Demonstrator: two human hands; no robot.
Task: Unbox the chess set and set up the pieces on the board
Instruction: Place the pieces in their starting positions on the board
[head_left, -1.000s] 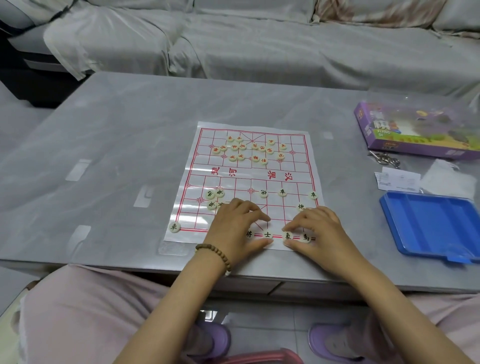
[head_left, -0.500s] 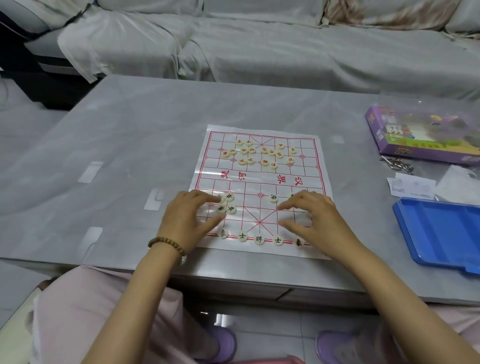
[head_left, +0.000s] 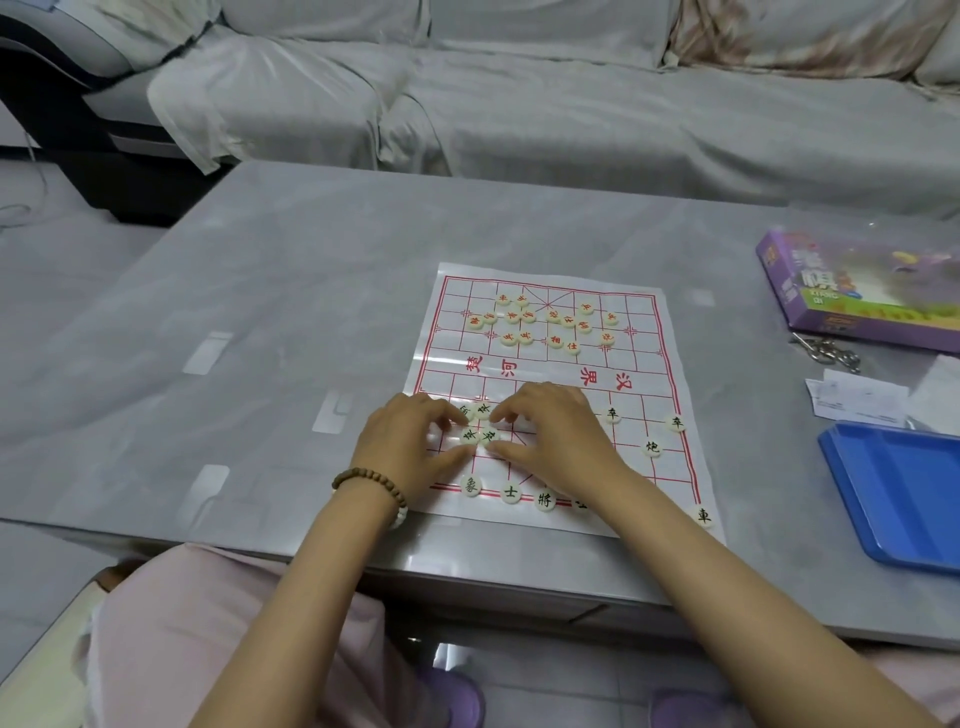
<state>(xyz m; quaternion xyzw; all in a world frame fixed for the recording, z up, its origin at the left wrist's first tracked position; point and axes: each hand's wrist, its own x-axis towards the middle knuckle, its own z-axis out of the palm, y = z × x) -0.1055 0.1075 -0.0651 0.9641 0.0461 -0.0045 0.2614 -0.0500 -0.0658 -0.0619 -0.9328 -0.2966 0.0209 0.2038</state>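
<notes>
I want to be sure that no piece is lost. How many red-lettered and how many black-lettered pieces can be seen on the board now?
Red-lettered pieces: 16
Black-lettered pieces: 12 in view; more may lie under the left hand or right hand
Total: 28 in view

Grey tabletop: chess board sheet at centre. Right side, far to near: purple box, keys, paper slip, blue tray.

On the paper board, the left hand and right hand curl round four clustered black-lettered pieces, red-lettered pieces bunched at the far end.
</notes>
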